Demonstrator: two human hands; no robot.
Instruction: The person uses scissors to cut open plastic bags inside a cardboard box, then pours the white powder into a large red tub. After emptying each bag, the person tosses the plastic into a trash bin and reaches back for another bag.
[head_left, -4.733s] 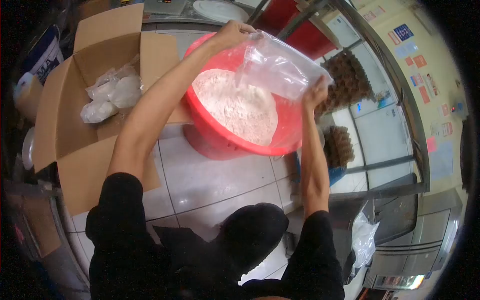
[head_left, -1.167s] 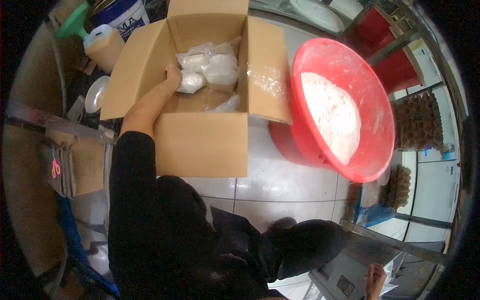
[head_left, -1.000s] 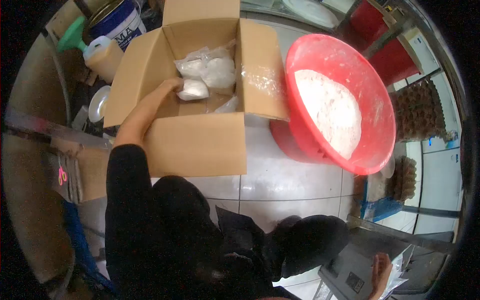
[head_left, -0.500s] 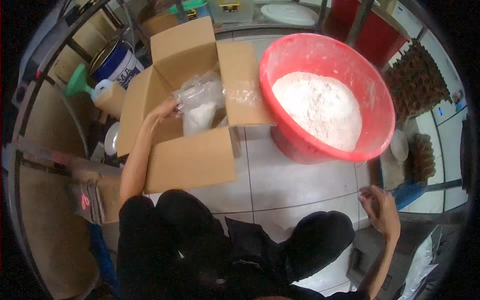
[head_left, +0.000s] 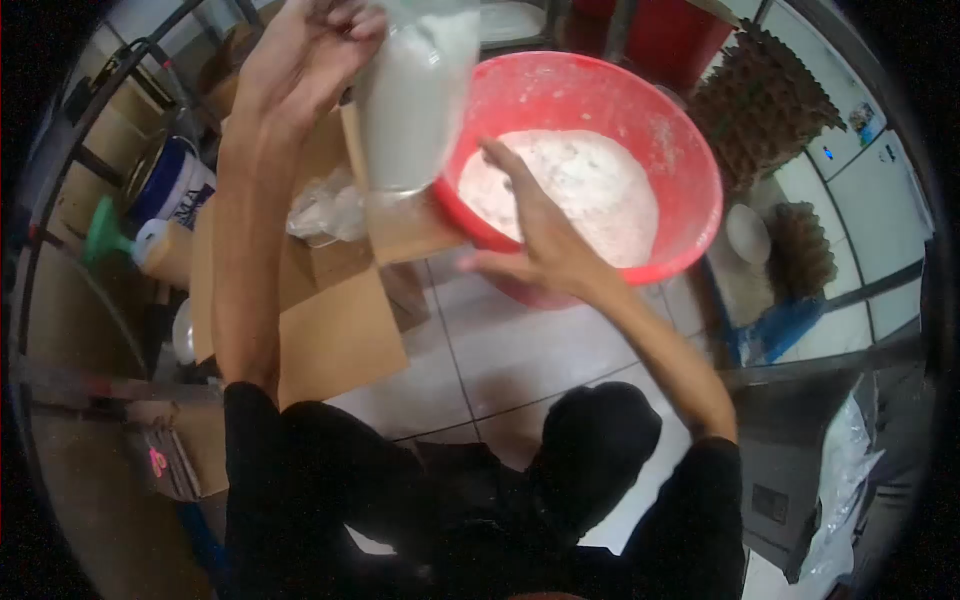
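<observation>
My left hand (head_left: 318,50) is raised at the upper left, its fingers closed on the top of a clear plastic bag of white powder (head_left: 412,115). The bag hangs upright between the cardboard box (head_left: 335,335) and the red tub (head_left: 690,190). With thumb and fingers spread, my right hand (head_left: 545,240) is in front of the tub's near rim, reaching toward the bag but apart from it. A mound of white powder (head_left: 590,185) lies inside the tub. More clear plastic bags (head_left: 330,207) are in the open box.
Left of the box stand a blue and white bucket (head_left: 170,185), a green funnel (head_left: 105,232) and a jug (head_left: 165,250). Stacked egg trays (head_left: 765,105) and a white bowl (head_left: 748,233) are at the right. A grey bin (head_left: 790,480) sits at the lower right.
My left hand has lifted the bag of powder up out of the box. My right hand has moved from the lower right, up and left, to the tub's near side, and its fingers have spread.
</observation>
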